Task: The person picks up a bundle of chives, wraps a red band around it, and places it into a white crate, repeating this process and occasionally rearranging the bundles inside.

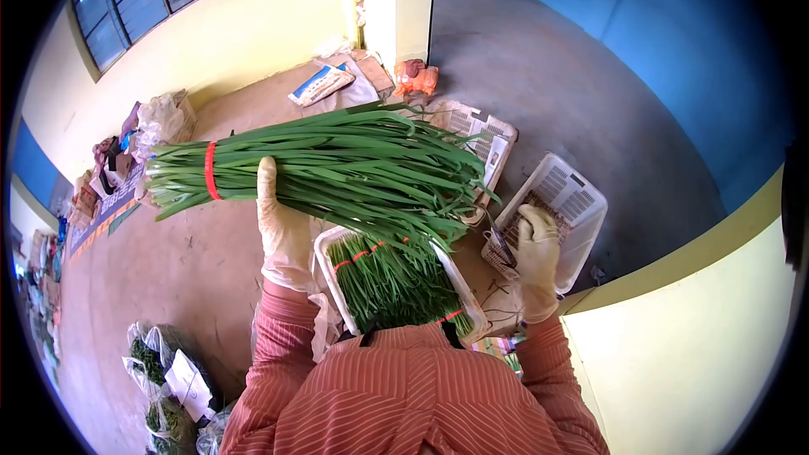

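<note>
A large bunch of long flat green leaves, like garlic chives (362,164), lies across my view with a red band (211,170) around its pale stem end. My left hand (282,232), in a pale glove, is closed on the bunch from below, its thumb over the near side. On the right, my gloved right hand (539,257) has its fingers curled in. A thin dark, blade-like thing (503,244) shows beside those fingers; its handle is hidden. Under the bunch, a white crate (326,274) holds more chives (392,282) tied with red bands.
A white plastic crate (586,202) stands beside my right hand, with a small basket (497,254) near it. Another white crate (497,131) is behind the bunch. Plastic bags of greens (168,417) sit at lower left. A low yellow wall (691,286) runs along the right.
</note>
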The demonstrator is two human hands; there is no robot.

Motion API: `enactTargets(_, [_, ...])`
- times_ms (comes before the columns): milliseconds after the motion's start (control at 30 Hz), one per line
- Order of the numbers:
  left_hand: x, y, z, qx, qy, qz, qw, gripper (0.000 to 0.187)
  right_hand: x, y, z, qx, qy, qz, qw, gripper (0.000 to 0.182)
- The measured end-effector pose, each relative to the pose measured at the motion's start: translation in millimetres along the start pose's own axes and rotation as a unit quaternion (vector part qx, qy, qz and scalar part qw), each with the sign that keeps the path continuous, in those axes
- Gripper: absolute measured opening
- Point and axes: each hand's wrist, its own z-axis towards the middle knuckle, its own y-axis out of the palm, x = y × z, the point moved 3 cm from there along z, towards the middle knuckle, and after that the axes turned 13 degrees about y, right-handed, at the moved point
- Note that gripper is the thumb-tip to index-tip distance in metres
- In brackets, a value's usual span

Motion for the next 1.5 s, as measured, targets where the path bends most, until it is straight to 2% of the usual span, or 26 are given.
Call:
enactTargets(33, [1,-6,4,0.01,0.024,0.023,0.999,0.051,21,-6,-1,0.058,0.007,-0.22,0.974,0.028])
enactTargets(67, [3,-12,10,0.019,0.05,0.045,0.998,0.051,79,1,-1,0.06,0.075,-0.322,0.942,0.028])
enactTargets(133, [3,-24,18,0.028,0.053,0.031,0.998,0.051,54,-25,13,-0.05,0.182,-0.295,0.937,0.031])
enactTargets(167, [5,-23,17,0.021,0.053,0.038,0.998,0.051,37,-31,17,-0.055,0.179,-0.296,0.937,0.031])
enactTargets(233, [11,-16,9,0.01,0.051,0.057,0.997,0.053,-4,-35,21,-0.037,0.113,-0.132,0.984,0.03])
enactTargets(333, [15,-15,4,-0.003,0.033,0.06,0.998,0.051,-82,-31,25,0.05,-0.042,-0.001,0.998,0.026])
enactTargets(400, [15,-21,6,-0.001,0.023,0.053,0.998,0.052,-114,-34,34,0.075,-0.055,-0.023,0.995,0.034])
enactTargets(500, [17,-23,9,-0.015,0.043,0.062,0.997,0.053,-125,-42,38,0.139,-0.074,0.039,0.987,0.026])
enactTargets(533, [18,-23,8,-0.018,0.032,0.065,0.997,0.053,-129,-48,39,0.025,0.053,0.08,0.995,0.023])
enactTargets(567, [18,-23,8,-0.006,0.036,0.068,0.997,0.055,-127,-49,37,-0.089,0.179,0.12,0.972,0.025])
enactTargets(600, [19,-23,8,0.007,0.04,0.071,0.997,0.057,-124,-41,32,-0.089,0.154,0.134,0.975,0.035])
enactTargets(667, [17,-26,12,0.007,0.039,0.073,0.997,0.057,-117,-33,19,-0.211,0.268,0.141,0.929,0.039])
enactTargets(733, [17,-30,15,0.009,0.038,0.037,0.999,0.054,-129,-27,10,-0.281,0.26,0.159,0.91,0.045])
enactTargets(767, [19,-30,14,0.002,0.029,0.034,0.999,0.053,-123,-18,8,-0.324,0.294,0.19,0.879,0.042])
enactTargets(867, [19,-30,13,-0.006,0.02,0.041,0.999,0.053,-115,-6,3,-0.353,0.304,0.191,0.864,0.034])
enactTargets(1100, [13,-35,17,0.011,0.012,0.061,0.998,0.055,-109,-35,-4,-0.292,0.25,0.272,0.882,0.024])
enactTargets(1133, [12,-37,18,0.007,0.002,0.044,0.999,0.054,-103,-40,-5,-0.254,0.233,0.326,0.881,0.023])
enactTargets(1167, [12,-37,16,0.004,0.003,0.045,0.999,0.054,-98,-48,-3,-0.157,0.266,0.291,0.905,0.021])
enactTargets(1233, [9,-41,19,0.003,-0.001,0.034,0.999,0.052,-26,-50,14,-0.075,0.29,0.363,0.882,0.023])
enactTargets(1267, [6,-42,20,0.003,-0.006,0.02,1.0,0.051,2,-48,17,-0.084,0.285,0.362,0.884,0.023])
enactTargets(1300, [8,-39,17,-0.007,-0.013,0.027,1.0,0.05,-7,-56,18,-0.034,0.206,0.074,0.975,0.029])
enactTargets(1333, [10,-37,14,-0.018,-0.02,0.032,0.999,0.049,-19,-59,20,0.025,0.102,-0.22,0.97,0.036])
enactTargets(1367, [10,-38,13,-0.026,-0.026,0.026,0.999,0.046,-23,-60,17,-0.009,0.151,-0.088,0.985,0.047])
enactTargets(1433, [9,-33,7,-0.033,-0.037,0.021,0.999,0.046,-123,-59,0,-0.043,0.029,-0.032,0.998,0.046])
enactTargets(1467, [3,-29,4,-0.05,-0.049,0.021,0.997,0.045,-160,-52,-6,-0.078,-0.055,-0.05,0.994,0.053])
enactTargets(1500, [-5,-28,1,-0.048,-0.069,0.02,0.996,0.044,-182,-40,-18,-0.072,-0.152,-0.127,0.978,0.074])
